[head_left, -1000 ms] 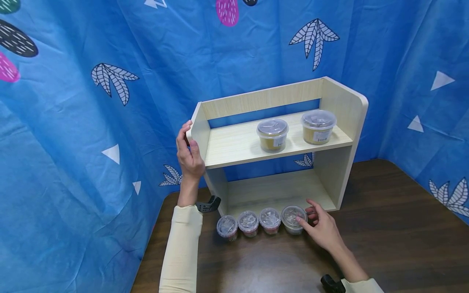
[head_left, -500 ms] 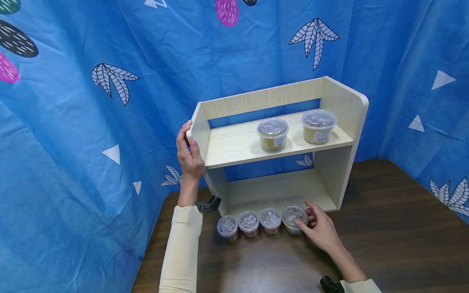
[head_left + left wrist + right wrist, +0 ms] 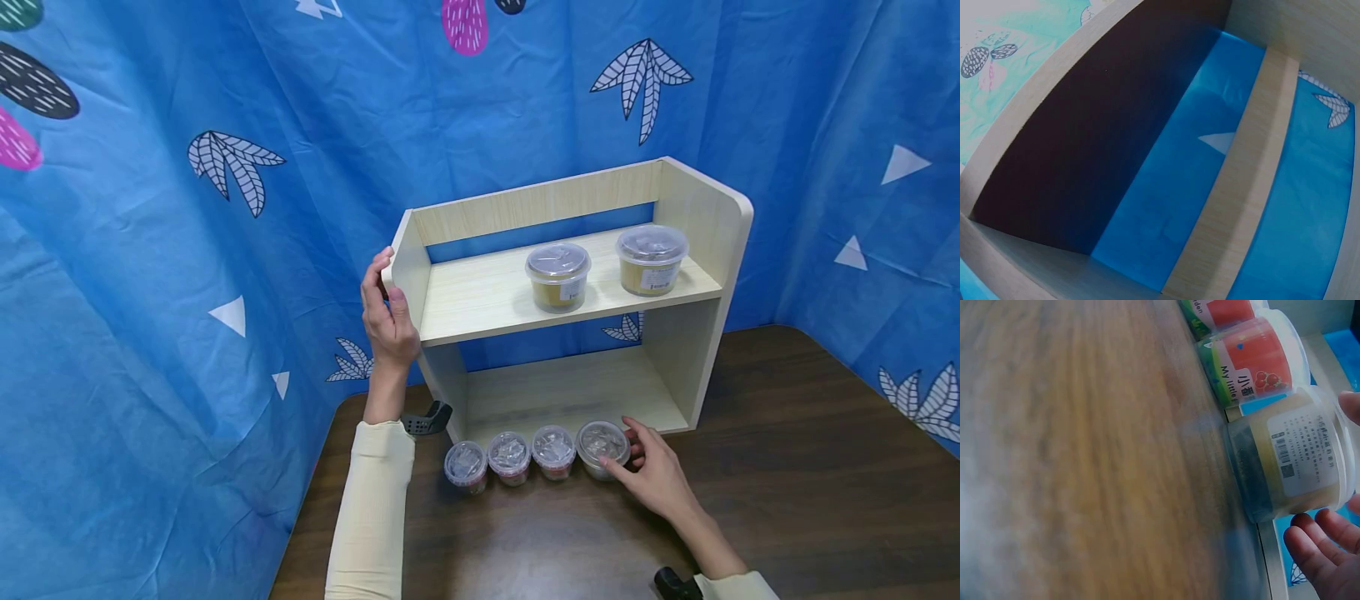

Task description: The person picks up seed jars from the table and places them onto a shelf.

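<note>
My left hand [image 3: 386,321] grips the top front corner of the left side panel of a pale wooden shelf [image 3: 697,200]. On its upper board stand two lidded tubs [image 3: 557,275] [image 3: 651,258] of yellowish content. Several smaller lidded tubs stand in a row on the table before the shelf. My right hand [image 3: 651,477] curls round the rightmost tub [image 3: 600,443], thumb in front and fingers behind. In the right wrist view this yellowish tub [image 3: 1285,462] has my fingers [image 3: 1316,550] by its base, with a red-labelled tub [image 3: 1250,362] beside it. The left wrist view shows only shelf boards [image 3: 1254,181].
The dark wooden table [image 3: 787,467] spreads to the right of the shelf and in front of the row. A blue patterned cloth [image 3: 150,250] hangs close behind and on both sides. The shelf's lower compartment [image 3: 562,387] holds nothing.
My right hand has slid a little left and closed in round the rightmost tub. The left hand and the shelf have stayed put.
</note>
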Motion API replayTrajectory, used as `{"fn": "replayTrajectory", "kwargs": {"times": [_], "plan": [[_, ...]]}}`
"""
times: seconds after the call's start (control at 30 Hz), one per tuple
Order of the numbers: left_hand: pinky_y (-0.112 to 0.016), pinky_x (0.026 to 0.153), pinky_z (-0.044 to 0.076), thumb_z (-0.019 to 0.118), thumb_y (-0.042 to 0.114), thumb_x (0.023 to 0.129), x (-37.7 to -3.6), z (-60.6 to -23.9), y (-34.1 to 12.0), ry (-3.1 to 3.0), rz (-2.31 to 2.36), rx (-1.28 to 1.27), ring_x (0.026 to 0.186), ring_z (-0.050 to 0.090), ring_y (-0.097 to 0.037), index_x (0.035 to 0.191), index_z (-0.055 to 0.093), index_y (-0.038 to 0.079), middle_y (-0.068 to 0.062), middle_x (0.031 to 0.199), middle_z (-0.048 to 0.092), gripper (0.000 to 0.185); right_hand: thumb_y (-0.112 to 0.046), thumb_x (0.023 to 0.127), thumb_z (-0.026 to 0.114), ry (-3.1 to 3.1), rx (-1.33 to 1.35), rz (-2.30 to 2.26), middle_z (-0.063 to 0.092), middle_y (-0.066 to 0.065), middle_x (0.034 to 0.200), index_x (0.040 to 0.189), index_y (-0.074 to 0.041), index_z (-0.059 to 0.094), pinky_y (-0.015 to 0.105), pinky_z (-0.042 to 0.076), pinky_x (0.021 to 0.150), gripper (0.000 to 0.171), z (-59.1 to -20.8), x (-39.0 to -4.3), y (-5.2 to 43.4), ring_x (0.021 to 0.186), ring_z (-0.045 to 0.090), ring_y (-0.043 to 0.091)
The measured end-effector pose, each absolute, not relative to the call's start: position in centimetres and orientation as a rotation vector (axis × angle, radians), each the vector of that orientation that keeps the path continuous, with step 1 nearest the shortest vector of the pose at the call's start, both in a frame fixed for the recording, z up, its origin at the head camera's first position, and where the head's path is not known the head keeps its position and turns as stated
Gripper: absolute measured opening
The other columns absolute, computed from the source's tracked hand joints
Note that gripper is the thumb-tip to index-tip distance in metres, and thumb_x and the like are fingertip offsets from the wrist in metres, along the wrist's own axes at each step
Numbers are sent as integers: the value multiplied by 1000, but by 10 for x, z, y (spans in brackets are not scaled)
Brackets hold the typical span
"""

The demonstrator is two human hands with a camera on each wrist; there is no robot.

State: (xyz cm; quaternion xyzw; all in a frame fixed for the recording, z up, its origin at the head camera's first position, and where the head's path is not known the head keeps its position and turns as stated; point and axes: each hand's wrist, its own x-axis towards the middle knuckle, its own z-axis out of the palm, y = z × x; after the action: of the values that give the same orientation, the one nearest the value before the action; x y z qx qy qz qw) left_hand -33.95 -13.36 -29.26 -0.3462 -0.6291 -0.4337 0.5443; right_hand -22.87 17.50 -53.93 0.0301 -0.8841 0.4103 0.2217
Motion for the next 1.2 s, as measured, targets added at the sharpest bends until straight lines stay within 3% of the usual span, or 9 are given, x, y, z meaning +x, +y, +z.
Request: {"fn": "replayTrajectory", "kwargs": {"times": [0.53, 0.83, 1.2], "plan": [[-45, 98, 48, 39, -13, 87, -338, -292, -134, -1505, -1037, -818, 117, 50, -47, 124, 40, -19, -35, 130, 47, 37, -35, 78, 84, -2538, 43, 1173, 62, 18, 109, 139, 6, 47, 37, 55, 72, 82, -539, -228, 175, 88, 60, 25], [-45, 97, 49, 39, -16, 85, -338, -292, -134, -1504, -1037, -819, 116, 51, -47, 124, 40, -19, -36, 130, 47, 39, -37, 76, 84, -2576, 47, 1166, 63, 16, 106, 139, 7, 45, 33, 54, 71, 87, -542, -228, 175, 86, 61, 21], [-44, 96, 49, 38, -15, 86, -336, -292, -134, -1515, -1043, -812, 115, 51, -47, 124, 40, -19, -35, 131, 47, 38, -44, 76, 83, -2645, 22, 1193, 62, 22, 118, 141, 6, 44, 37, 55, 75, 91, -544, -227, 177, 92, 62, 25]]}}
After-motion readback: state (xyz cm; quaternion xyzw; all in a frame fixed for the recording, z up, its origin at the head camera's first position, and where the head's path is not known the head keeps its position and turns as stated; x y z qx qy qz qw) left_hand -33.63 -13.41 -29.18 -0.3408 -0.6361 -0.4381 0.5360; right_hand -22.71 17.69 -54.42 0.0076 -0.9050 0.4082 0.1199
